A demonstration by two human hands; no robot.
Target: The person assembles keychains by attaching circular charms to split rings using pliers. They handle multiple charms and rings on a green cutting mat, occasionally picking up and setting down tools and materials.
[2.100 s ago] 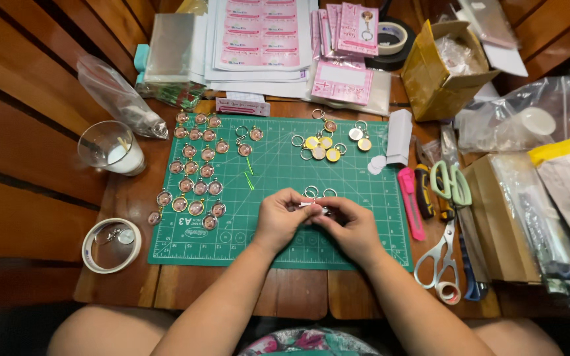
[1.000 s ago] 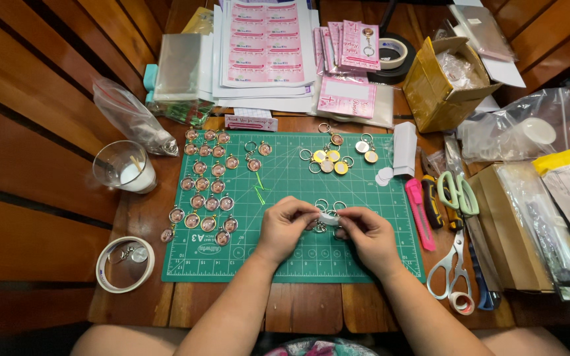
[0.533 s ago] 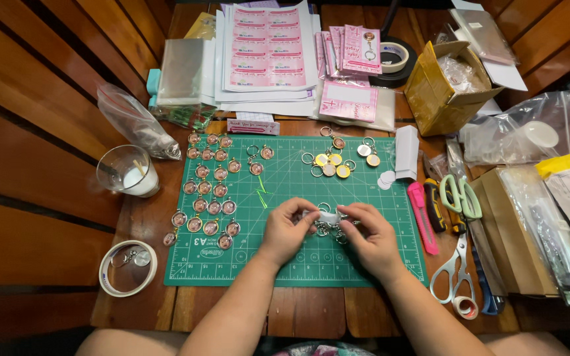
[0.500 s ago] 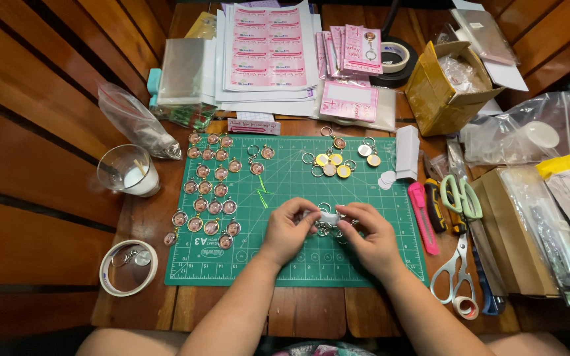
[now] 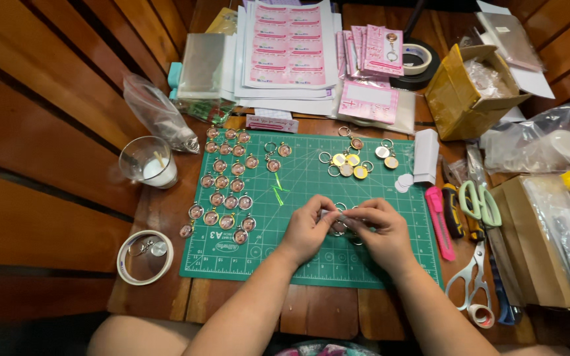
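Mid-assembly here: my left hand (image 5: 306, 231) and right hand (image 5: 380, 231) both have fingers pinched on a small keyring charm (image 5: 338, 221) over the green cutting mat (image 5: 311, 264), next move probably needs a steady twist.

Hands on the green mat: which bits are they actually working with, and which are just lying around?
In use:
left hand and right hand, pinching a small keyring
green mat
finished charms
gold blanks

Lying about:
scissors
pink knife
glass cup
tape roll
cardboard box
sticker sheets
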